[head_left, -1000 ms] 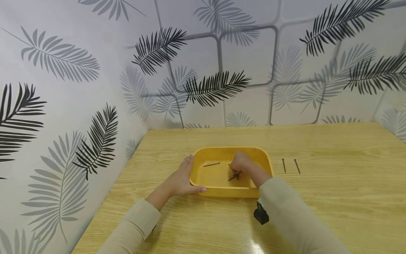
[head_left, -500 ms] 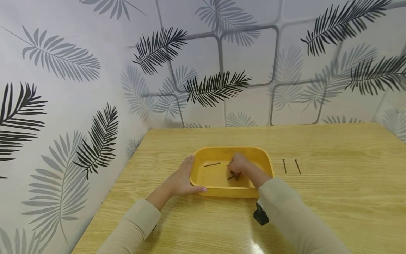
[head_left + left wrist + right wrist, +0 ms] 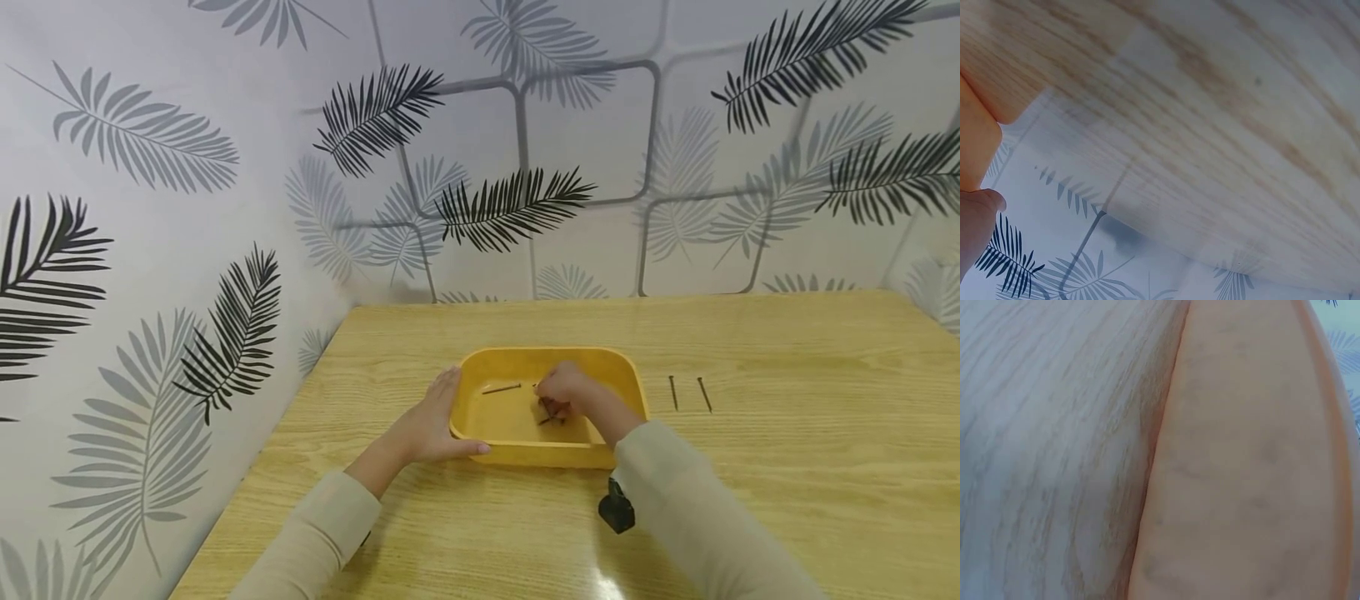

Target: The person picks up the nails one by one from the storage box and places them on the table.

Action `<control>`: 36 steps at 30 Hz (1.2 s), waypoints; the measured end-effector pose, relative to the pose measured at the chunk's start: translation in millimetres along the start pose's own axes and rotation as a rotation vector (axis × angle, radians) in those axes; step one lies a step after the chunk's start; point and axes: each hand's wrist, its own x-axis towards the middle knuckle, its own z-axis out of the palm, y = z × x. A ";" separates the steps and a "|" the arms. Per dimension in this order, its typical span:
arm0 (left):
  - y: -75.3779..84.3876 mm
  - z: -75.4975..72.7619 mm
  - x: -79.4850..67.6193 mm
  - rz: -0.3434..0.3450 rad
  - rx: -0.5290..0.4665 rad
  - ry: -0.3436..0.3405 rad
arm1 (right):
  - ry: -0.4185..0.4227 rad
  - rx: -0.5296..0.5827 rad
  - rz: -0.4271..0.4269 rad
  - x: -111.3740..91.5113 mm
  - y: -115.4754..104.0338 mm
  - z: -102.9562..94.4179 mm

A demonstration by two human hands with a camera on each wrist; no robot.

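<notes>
A yellow rectangular tray [image 3: 517,453] lies on the wooden table. My left hand [image 3: 431,425] rests at its near left corner, fingers along the left wall and thumb stretched over the front rim. In the left wrist view the thumb [image 3: 977,219] touches the tray's wall [image 3: 975,137]. My right hand [image 3: 566,390] is down inside the tray with curled fingers around a cluster of dark screws [image 3: 553,414]; their number is hidden. A single screw [image 3: 501,389] lies apart on the tray floor. The tray's outer wall [image 3: 1241,456] fills much of the right wrist view.
Two dark screws, a nearer one [image 3: 673,392] and a farther-right one [image 3: 705,395], lie side by side on the table [image 3: 810,433] to the right of the tray. A leaf-patterned wall [image 3: 480,275] borders the table at the back and left.
My right hand shifts slightly left within the tray, and its fingers work among the screws, showing more of them now. The left hand and the tray stay in place.
</notes>
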 end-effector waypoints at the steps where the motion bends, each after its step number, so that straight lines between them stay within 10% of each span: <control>1: -0.1 0.0 0.0 -0.001 -0.001 -0.001 | -0.004 0.020 -0.006 -0.8 0.8 -1.2; 19: 0.1 -0.4 -2.0 -0.002 0.000 -0.008 | -0.034 0.474 0.107 -30.9 -7.4 -25.3; 28: -1.6 1.2 -0.2 -0.022 0.000 -0.018 | -0.131 0.660 0.095 45.8 53.4 -50.6; 36: -1.3 1.8 0.9 -0.023 -0.002 -0.017 | -0.045 0.569 0.083 -34.4 6.8 -54.2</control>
